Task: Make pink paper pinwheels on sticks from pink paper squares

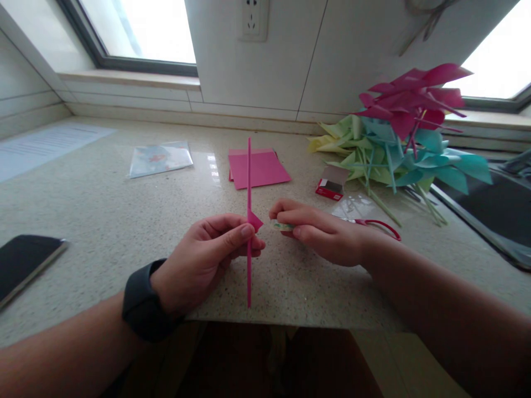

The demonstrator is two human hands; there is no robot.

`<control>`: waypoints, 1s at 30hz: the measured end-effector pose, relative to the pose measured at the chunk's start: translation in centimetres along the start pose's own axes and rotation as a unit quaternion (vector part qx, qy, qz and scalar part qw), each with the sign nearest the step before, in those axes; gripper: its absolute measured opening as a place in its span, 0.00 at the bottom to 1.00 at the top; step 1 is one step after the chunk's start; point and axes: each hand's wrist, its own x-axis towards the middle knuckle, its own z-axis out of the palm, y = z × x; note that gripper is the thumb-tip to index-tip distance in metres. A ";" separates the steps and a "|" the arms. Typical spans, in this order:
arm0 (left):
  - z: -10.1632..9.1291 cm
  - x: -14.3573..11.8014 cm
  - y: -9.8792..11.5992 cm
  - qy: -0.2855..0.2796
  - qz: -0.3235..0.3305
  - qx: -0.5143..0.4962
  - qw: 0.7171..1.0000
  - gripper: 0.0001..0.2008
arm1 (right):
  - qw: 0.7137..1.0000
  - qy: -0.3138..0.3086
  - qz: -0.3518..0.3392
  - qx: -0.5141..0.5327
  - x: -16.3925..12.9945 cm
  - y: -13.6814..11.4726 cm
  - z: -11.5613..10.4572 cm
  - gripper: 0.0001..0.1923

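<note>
My left hand (219, 243) pinches a thin pink paper stick (249, 182) between thumb and fingers, holding it in line with my view. A small pointed flap of pink paper (255, 221) juts out to the right at the thumb tip. Just right of it, my right hand (319, 229) is closed around a small pale roll of tape (282, 225) with green print, mostly hidden by the fingers. The two hands are a short gap apart above the counter's front edge.
Pink paper sheets (261, 168) lie behind the hands. A red box (331, 188), scissors (379, 224) and a clear bag (357, 205) are to the right. Paper pinwheels (415, 105) pile up beside the sink (493, 204). A phone (29, 265) and plastic sleeve (161, 159) lie left.
</note>
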 end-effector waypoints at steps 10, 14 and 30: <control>0.0 -0.1 0.1 0.016 -0.008 0.009 1.000 0.07 | 0.999 -0.023 -0.023 0.029 -0.3 -0.1 0.1 0.10; 0.0 -0.1 0.1 0.010 -0.009 0.005 1.000 0.06 | 0.999 -0.036 -0.012 0.017 -0.2 -0.7 0.0 0.11; 0.0 0.0 0.1 0.015 -0.011 0.006 1.000 0.07 | 0.999 -0.030 -0.009 0.013 -0.2 -0.8 0.0 0.10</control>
